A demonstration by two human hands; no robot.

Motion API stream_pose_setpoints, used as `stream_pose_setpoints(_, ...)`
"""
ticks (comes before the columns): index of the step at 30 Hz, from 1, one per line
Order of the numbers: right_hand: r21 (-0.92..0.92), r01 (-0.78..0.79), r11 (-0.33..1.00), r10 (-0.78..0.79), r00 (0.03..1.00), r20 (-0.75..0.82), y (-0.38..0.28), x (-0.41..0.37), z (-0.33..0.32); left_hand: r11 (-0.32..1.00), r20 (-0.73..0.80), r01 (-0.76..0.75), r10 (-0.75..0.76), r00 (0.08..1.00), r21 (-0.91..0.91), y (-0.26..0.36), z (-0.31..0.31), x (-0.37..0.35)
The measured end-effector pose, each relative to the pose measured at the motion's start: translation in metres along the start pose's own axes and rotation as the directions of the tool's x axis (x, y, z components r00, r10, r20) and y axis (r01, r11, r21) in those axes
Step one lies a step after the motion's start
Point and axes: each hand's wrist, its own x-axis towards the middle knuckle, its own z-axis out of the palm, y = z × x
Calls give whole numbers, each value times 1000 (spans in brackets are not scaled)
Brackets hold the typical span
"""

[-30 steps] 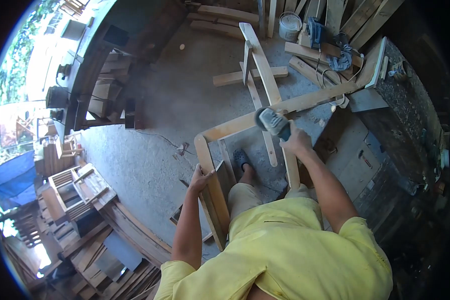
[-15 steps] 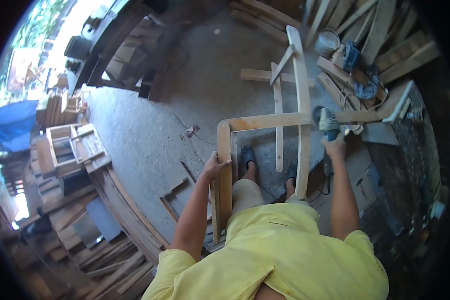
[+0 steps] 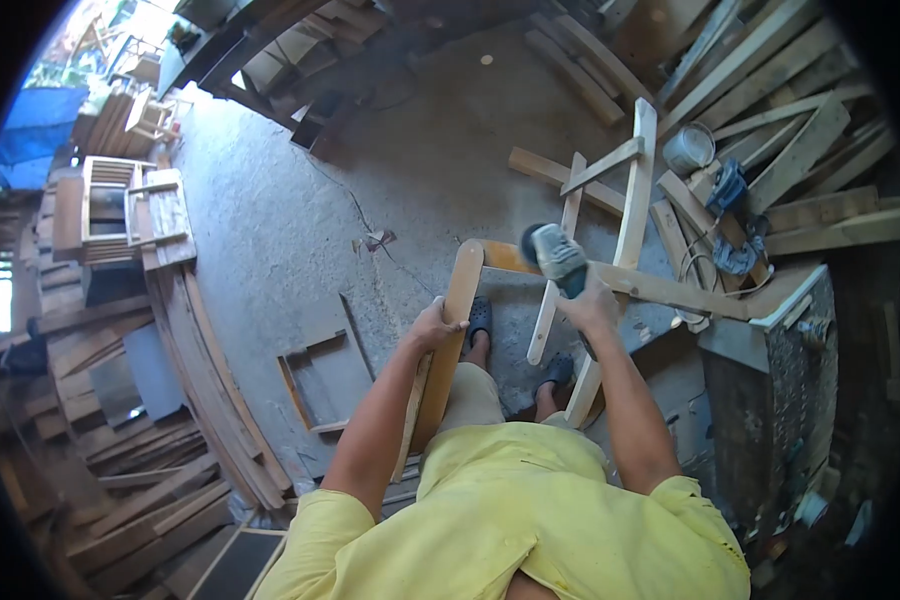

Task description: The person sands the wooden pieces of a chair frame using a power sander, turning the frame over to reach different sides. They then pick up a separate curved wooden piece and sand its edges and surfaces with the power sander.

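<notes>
A wooden frame (image 3: 660, 290) of pale planks spans the space before my body, its left plank reaching down beside my leg. My left hand (image 3: 433, 326) is closed round this left plank (image 3: 453, 340), a little below its rounded top end. In my right hand (image 3: 588, 303) is a grey-green power tool (image 3: 558, 252) with a dark round head. The tool's head is over the crosswise plank, near the orange-brown stained part (image 3: 505, 256); whether they touch I cannot tell.
Planks (image 3: 790, 120), a white bucket (image 3: 690, 148) and a blue tool (image 3: 727, 188) lie at the upper right. A rough block-like stand (image 3: 770, 370) is at the right. Small wooden frames (image 3: 110, 210) and stacked boards (image 3: 120, 450) fill the left. An angular frame (image 3: 320, 375) lies on the floor.
My right hand has moved the power tool leftward along the crosswise plank, from its right part towards the left corner. The view has shifted and the frame appears tilted. My left hand keeps its grip.
</notes>
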Motion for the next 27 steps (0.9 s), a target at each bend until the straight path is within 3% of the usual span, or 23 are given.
stream_pose_setpoints(2, 50, 44, 998, -40, 997, -71, 5, 9, -9, 1000, -4, 6, -6, 1000, 20, 3, -1, 0)
stream_pose_setpoints(6, 43, 154, 987, -152, 988, -35, -24, 40, -22, 1000, 2, -2, 2, 1000, -2, 6, 0, -4)
stream_pose_setpoints(8, 4, 330, 944, -330, 943, 41, -45, 56, -22, 1000, 12, 13, -13, 1000, 5, 7, -1, -5)
stream_pose_setpoints(9, -95, 353, 931, -347, 935, 80, -58, 62, -23, 1000, 13, 16, -17, 1000, 10, 8, -2, -5)
stream_pose_setpoints(13, -145, 513, 846, -481, 852, 209, -102, 68, -34, 1000, -6, -6, 6, 1000, 17, 8, -1, -7)
stream_pose_setpoints(20, -271, 592, 759, -516, 801, 303, -108, 77, -26, 1000, 1, 7, -7, 1000, 17, 12, -2, -9)
stream_pose_setpoints(27, -252, 481, 839, -423, 870, 254, -77, 57, -34, 1000, -8, -15, 15, 1000, -9, 7, -1, -5)
